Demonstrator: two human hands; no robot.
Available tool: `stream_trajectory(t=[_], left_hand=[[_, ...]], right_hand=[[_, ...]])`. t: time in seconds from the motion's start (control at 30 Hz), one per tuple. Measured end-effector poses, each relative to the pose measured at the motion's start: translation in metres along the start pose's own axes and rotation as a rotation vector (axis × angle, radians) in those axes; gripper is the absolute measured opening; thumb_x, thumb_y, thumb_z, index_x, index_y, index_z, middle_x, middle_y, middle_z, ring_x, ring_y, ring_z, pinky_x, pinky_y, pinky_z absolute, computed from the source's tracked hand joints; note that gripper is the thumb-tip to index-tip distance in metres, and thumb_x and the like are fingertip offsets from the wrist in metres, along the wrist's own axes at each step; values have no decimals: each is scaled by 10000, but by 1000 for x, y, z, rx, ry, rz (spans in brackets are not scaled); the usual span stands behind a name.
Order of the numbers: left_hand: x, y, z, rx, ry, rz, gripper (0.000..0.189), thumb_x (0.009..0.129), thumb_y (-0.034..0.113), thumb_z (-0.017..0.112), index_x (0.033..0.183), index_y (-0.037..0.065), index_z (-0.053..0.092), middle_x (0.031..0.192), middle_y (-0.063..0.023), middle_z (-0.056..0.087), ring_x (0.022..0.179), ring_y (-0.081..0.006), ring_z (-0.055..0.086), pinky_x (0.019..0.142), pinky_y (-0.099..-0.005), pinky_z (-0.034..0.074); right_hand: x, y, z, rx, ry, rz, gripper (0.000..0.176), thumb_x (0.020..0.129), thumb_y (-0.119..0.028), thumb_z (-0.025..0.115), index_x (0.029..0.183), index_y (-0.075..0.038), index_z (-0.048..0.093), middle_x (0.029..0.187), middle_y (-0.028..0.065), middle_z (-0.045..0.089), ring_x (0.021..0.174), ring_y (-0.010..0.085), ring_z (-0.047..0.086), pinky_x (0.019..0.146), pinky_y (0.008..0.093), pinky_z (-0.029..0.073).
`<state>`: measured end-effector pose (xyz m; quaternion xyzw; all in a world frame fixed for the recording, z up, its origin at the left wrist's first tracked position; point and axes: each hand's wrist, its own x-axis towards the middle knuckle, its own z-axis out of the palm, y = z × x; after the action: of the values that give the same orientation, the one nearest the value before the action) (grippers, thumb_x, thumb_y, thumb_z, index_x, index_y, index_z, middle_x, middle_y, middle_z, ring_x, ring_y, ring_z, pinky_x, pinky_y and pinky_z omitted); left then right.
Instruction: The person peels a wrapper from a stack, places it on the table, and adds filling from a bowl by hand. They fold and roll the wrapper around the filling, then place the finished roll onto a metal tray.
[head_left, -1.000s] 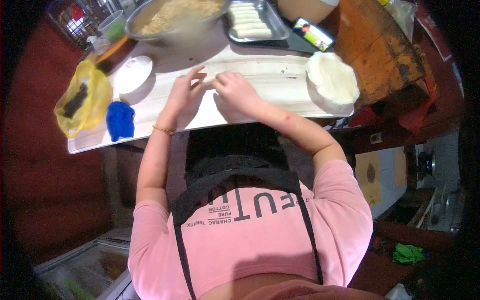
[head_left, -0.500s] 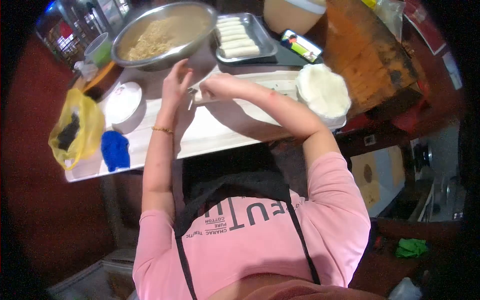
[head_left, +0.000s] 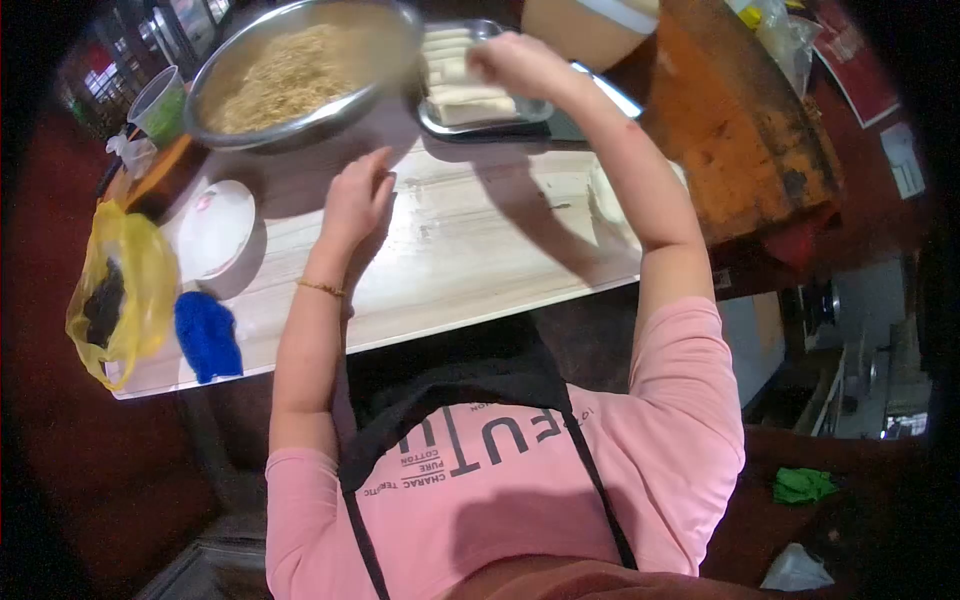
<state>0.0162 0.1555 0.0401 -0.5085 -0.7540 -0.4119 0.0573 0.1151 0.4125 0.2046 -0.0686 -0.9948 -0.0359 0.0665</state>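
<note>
My right hand is above the metal tray at the back, its fingers closed at the end of a pale, uncooked spring roll. Blur and the hand itself partly hide that grip. Several similar rolls lie side by side in the tray. Over the middle of the board, my left hand holds nothing, fingers loosely extended and slightly apart. Below my right forearm, a stack of round white wrappers is mostly covered from view.
A big steel bowl of shredded filling stands back left. Near it are a plastic cup and a white bowl. A yellow bag and blue cloth lie front left. A phone rests behind my right arm.
My right hand has moved from the board up to the tray, and the roll it held on the board is gone from there. My left hand has stayed near the middle, slightly lower.
</note>
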Motion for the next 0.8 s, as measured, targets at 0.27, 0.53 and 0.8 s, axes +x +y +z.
stream_trajectory(t=[0.27, 0.53, 0.8], left_hand=[[-1, -4, -3, 69, 34, 33, 365, 867, 135, 642, 1221, 63, 592, 1033, -133, 672, 961, -328, 630, 805, -450, 503], [-2, 0, 0, 38, 16, 66, 349, 880, 144, 648, 1211, 52, 590, 968, -122, 657, 934, -317, 623, 787, -446, 489], [-1, -4, 2, 48, -15, 60, 355, 884, 151, 649, 1222, 62, 588, 1006, -131, 657, 934, -324, 626, 781, -442, 496]], right_hand=[[68, 59, 69, 87, -20, -168, 205, 825, -63, 624, 1028, -74, 656, 896, 141, 691, 867, 313, 669, 760, 415, 523], [79, 65, 82, 363, -116, -286, 266, 758, -18, 700, 1021, -48, 670, 989, 111, 714, 900, 263, 685, 793, 367, 534], [74, 58, 76, 319, -184, -289, 229, 828, -86, 688, 1050, -35, 668, 1004, 120, 714, 919, 251, 679, 819, 359, 523]])
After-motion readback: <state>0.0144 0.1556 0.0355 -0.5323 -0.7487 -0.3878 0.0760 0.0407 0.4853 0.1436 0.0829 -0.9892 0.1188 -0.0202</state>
